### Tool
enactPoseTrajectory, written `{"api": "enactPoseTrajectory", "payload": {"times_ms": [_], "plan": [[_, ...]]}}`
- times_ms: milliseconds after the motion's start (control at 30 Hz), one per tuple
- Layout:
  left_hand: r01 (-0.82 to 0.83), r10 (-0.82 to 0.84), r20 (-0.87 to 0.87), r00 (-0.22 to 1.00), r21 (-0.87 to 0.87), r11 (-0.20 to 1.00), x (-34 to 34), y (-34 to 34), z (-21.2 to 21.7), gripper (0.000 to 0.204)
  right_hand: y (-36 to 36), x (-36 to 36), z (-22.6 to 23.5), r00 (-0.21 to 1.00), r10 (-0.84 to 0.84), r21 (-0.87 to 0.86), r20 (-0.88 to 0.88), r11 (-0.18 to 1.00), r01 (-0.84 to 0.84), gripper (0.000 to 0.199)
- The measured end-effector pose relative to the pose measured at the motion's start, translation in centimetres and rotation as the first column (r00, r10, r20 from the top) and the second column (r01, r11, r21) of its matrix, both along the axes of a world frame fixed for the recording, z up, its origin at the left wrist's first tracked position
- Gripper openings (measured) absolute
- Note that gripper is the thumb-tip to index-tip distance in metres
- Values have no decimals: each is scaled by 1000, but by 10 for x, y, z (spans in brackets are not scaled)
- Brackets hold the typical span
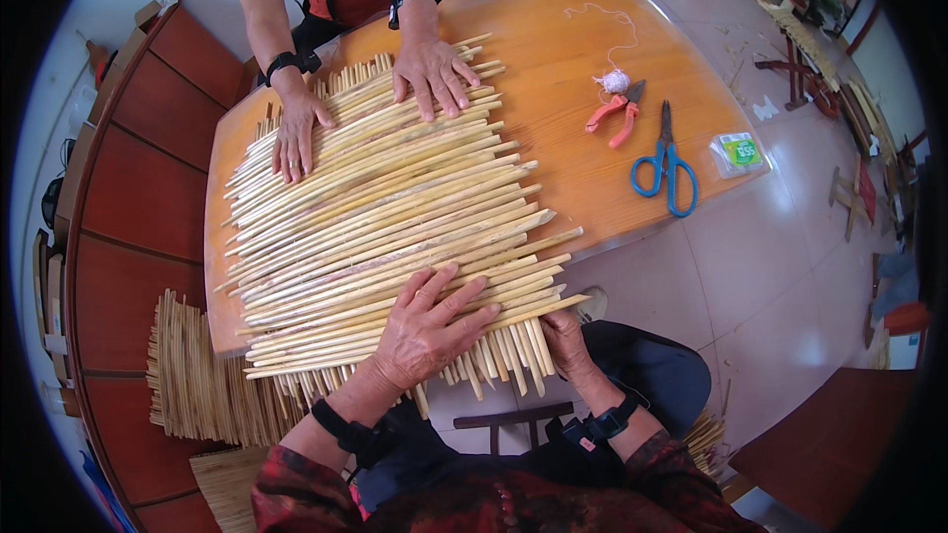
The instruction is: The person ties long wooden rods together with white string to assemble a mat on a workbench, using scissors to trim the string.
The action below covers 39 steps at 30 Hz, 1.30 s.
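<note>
A mat of pale peeled stalks (375,217), laid crosswise in two layers, covers the table's left part and juts over its near edge. My left hand (425,331) lies on the near stalks, palm down, fingers spread. At the near right corner, my right hand (565,343) is against the stalk ends; its fingers are hidden beneath them. Across the table, another person's two hands, one on the left (296,138) and one on the right (430,77), rest flat on the mat's far part.
Right of the mat on the wooden table (563,69) lie a ball of white string (613,81), red-handled pliers (616,116), blue-handled scissors (667,163) and a small clear box (737,153). More bundled stalks (212,375) stand at lower left beside a red cabinet (138,197).
</note>
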<state>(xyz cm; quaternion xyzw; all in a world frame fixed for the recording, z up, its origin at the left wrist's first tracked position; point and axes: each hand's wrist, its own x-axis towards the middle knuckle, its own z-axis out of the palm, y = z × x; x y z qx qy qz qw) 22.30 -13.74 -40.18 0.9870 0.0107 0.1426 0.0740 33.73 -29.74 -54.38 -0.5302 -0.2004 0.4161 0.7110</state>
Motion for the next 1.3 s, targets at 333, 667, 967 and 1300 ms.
{"api": "enactPoseTrajectory", "payload": {"times_ms": [333,667,967,1300], "plan": [[15,-15,7,1000,6,1000,0,0,0,36,2,7,3,988,13,-25,151,1000,-9,17],[7,-6,-38,999,9,1000,0,0,2,38,-6,10,10,982,87,-37,167,996,-82,18],[16,-15,-36,999,39,999,0,2,1,39,-3,10,-6,933,15,-42,359,999,0,16],[17,-18,-29,999,-18,1000,0,2,1,42,2,6,-9,923,-55,63,381,997,33,17]]}}
